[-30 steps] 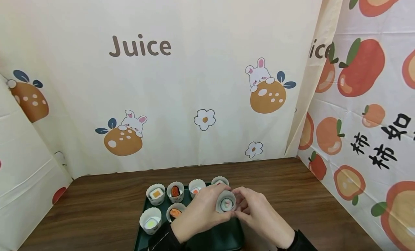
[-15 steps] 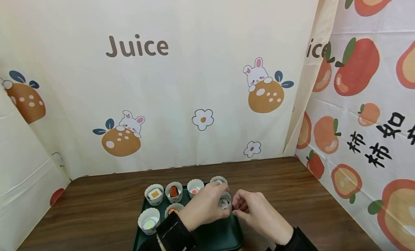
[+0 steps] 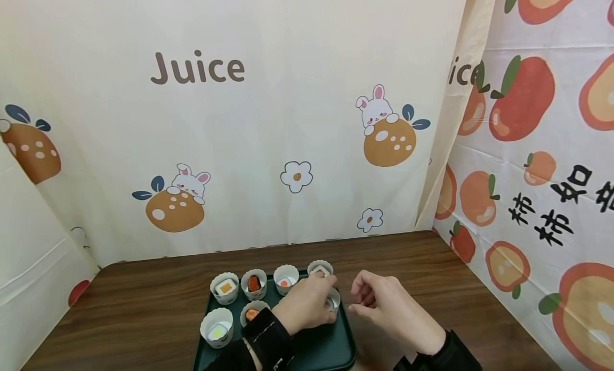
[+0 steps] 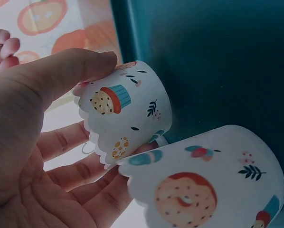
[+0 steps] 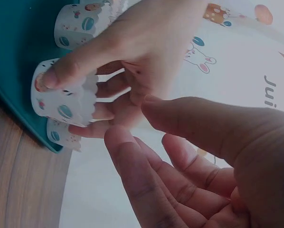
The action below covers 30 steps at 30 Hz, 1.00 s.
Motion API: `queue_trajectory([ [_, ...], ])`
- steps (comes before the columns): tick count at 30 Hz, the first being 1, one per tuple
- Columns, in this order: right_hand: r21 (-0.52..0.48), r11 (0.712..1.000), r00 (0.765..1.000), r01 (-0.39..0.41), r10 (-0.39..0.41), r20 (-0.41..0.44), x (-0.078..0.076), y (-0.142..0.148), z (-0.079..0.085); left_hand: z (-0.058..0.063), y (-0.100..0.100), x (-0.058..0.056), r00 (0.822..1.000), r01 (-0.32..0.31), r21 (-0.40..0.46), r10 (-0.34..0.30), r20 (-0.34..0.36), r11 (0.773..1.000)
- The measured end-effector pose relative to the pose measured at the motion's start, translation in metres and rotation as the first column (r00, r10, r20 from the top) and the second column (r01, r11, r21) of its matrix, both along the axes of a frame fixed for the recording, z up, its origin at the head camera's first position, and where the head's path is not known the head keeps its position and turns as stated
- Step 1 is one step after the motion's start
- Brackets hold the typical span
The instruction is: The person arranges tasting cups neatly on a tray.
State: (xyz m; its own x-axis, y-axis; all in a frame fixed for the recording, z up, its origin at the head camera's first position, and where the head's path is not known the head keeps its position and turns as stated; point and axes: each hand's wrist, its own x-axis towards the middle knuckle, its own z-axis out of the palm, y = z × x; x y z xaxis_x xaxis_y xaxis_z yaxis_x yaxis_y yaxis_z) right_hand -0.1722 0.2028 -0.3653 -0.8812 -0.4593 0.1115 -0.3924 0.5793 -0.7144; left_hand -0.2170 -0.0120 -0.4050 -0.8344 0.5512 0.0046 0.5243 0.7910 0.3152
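My left hand (image 3: 307, 304) holds a white paper baking cup (image 4: 135, 109) printed with cupcakes, at the right side of the dark green tray (image 3: 328, 347). Its thumb lies on the cup's near side, and the other fingers reach round the far side. In the right wrist view that cup (image 5: 61, 102) stands with its base on the tray. What lies inside it is mostly hidden by the hand. Off the tray's right edge, my right hand (image 3: 395, 309) hovers with loosely curled fingers and nothing between them. A gap separates it from the cup.
More paper cups stand on the tray, holding small sushi-like pieces: one with a yellow-topped piece (image 3: 224, 287), one with a red-topped piece (image 3: 254, 284), another with a pale green piece (image 3: 217, 328). The tray rests on a brown wooden table (image 3: 144, 312), backed by a printed curtain (image 3: 254, 131).
Both hands were at the cup in the air over the tray; it has come down onto the tray in my left hand. My right hand has let go and drawn away to the right.
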Motion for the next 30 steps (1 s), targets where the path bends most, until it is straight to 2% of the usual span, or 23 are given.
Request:
queue_trajectory([
  [8,-0.006,1.000,1.000,-0.002,0.002,0.003,-0.002,0.000,0.001,-0.005,0.004,-0.004,0.995,-0.025,-0.007,0.026,0.098,1.000],
  [13,-0.013,1.000,1.000,-0.004,0.004,0.025,-0.002,0.000,0.001,-0.004,0.004,-0.003,0.994,-0.015,-0.011,0.016,0.106,1.000],
  [17,-0.005,1.000,1.000,0.008,-0.008,0.027,-0.002,0.001,0.003,-0.001,0.000,0.002,0.999,-0.006,-0.029,0.008,0.053,1.000],
  [21,0.011,0.999,0.999,0.043,-0.043,0.003,-0.005,0.004,0.004,0.007,-0.012,0.010,1.000,-0.014,0.019,0.014,-0.025,1.000],
  [27,0.029,0.993,0.992,0.112,-0.111,-0.057,-0.007,0.018,0.002,0.030,-0.041,0.025,0.996,-0.063,0.111,0.070,-0.060,0.992],
  [30,0.061,0.988,0.987,0.139,-0.133,-0.090,-0.010,0.029,0.000,0.035,-0.064,0.032,0.987,-0.094,0.154,0.113,-0.113,0.984],
])
